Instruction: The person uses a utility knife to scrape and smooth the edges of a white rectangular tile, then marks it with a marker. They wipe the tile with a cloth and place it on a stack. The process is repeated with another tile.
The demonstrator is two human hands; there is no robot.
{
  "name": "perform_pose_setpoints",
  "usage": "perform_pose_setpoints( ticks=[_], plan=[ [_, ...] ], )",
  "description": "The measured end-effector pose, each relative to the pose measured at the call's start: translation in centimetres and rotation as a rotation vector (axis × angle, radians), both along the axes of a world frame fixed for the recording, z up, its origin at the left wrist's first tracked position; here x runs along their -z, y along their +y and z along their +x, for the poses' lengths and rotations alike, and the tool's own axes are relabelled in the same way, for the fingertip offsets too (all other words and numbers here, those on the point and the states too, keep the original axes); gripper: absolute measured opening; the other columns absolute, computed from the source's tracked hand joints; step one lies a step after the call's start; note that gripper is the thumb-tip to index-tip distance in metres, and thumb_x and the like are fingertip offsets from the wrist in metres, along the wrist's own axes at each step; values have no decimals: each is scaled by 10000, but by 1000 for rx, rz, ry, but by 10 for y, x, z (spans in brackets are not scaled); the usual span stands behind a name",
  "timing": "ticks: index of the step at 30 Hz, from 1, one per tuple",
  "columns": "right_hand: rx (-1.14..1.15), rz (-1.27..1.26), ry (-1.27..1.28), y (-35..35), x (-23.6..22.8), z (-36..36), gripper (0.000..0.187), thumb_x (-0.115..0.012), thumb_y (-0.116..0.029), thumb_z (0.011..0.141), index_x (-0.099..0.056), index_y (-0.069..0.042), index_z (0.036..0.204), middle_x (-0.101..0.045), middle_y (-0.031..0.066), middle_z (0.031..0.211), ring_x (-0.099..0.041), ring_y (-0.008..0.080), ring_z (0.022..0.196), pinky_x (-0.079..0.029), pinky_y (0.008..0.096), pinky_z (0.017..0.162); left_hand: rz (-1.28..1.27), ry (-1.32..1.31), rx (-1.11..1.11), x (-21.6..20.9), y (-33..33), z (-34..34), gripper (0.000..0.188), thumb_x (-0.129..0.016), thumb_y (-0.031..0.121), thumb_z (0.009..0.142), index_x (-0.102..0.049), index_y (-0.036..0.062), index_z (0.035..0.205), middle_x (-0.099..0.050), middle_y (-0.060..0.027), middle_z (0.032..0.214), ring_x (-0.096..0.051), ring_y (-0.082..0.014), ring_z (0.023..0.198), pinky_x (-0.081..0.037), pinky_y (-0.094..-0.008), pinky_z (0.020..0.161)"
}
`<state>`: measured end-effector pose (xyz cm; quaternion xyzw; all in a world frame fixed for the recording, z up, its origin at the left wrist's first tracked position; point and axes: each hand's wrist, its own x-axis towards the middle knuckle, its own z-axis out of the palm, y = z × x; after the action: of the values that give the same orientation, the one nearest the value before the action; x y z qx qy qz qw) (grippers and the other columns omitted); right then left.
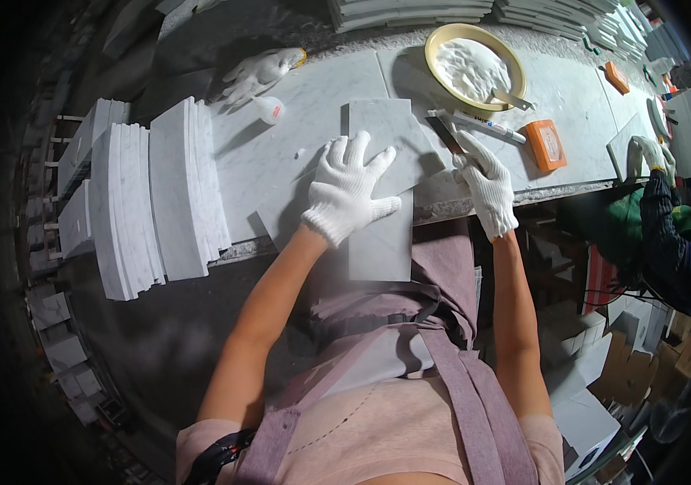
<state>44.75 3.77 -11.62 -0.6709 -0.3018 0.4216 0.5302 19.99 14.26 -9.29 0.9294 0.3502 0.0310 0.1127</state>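
Grey-white rectangular marble tile [382,246] lies lengthwise toward the person, its near end jutting past the front edge of the pale marble worktop [323,85] and its far part on it. Work on this tile appears to be under way: it is set out singly beneath the hands, with no white paste discernible on its exposed face. Whether any step is complete, and how much remains, cannot be determined. The white-gloved left hand [349,190] is open, fingers spread, palm down on the tile. The white-gloved right hand [484,174] is partly closed around a narrow, dark, flat-bladed tool [445,132], to the right of the tile; the grip on its handle is mostly hidden. To the left stand upright stacks of white marble slabs [188,190]. Beyond the right hand are an orange rectangular block [546,145] and a white marker pen [489,127]. Farther back is a round yellow bowl [497,44] containing white paste [471,69] and a spatula [509,99].
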Motion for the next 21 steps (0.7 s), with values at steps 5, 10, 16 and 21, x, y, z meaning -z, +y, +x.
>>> perform_pose_setpoints(
  ticks=[5, 10, 16, 21],
  plan=[
    [-136, -11, -127, 25, 13, 11, 374, -684, -61, 1014, -697, -56, 1388, -760, 56, 1229, -675, 91, 1058, -541, 260, 915, 29, 47, 58, 5, -1, -3, 792, -760, 607, 810, -585, 281, 1510, -358, -271, 1631, -306, -515, 1505, -184, -600, 1285],
    [-285, 31, -269, 49, 26, 16, 376, -623, 8, 1030, -698, -65, 1392, -737, 52, 1321, -687, 102, 1078, -554, 250, 930, -9, 89, 35, 5, -3, -1, 731, -742, 591, 848, -583, 331, 1512, -317, -282, 1668, -254, -515, 1544, -127, -594, 1301],
    [-354, 36, -309, 53, 14, 17, 347, -606, 5, 1037, -713, -59, 1361, -744, 82, 1290, -690, 129, 1133, -546, 266, 987, -27, 100, 13, 4, -6, 3, 697, -735, 571, 867, -586, 346, 1509, -283, -288, 1689, -194, -515, 1572, -75, -585, 1310],
    [-418, 115, -626, 57, 11, 16, 341, -588, -85, 1036, -727, -127, 1345, -757, 147, 1158, -747, 242, 1007, -572, 345, 893, -58, 125, 1, 1, -7, 4, 680, -731, 554, 876, -589, 348, 1507, -262, -292, 1700, -162, -506, 1587, -51, -579, 1314]
  ],
)
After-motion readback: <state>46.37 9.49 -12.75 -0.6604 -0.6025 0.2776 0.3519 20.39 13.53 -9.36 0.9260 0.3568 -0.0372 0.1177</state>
